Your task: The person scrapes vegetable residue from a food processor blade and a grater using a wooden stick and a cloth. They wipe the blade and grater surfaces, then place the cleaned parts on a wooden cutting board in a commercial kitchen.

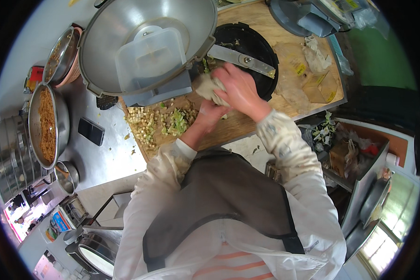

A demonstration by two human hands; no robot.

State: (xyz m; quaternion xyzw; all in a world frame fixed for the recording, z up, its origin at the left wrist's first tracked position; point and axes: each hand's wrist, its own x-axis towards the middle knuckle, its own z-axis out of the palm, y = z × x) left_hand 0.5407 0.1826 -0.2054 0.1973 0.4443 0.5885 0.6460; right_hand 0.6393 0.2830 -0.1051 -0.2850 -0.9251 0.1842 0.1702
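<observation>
Both hands meet over the wooden board (238, 129) around a crumpled pale cloth (208, 87), slightly blurred. My right hand (239, 87) grips the cloth from above and the right, and my left hand (210, 115) is under its lower edge, its fingers partly hidden. Just beyond them lies a black round lid or tray (255, 45) with a flat metal bar (243, 59) across it. Chopped pale and green vegetable pieces (176, 122) are spread on the board to the left of my left hand.
A large metal pan (101, 45) holding a translucent plastic container (150, 59) stands at the upper left. On the metal counter are a phone (91, 131) and a bowl of brown crumbly food (47, 126). Plastic packaging (320, 87) lies right on the board; an open bin (350, 157) is below.
</observation>
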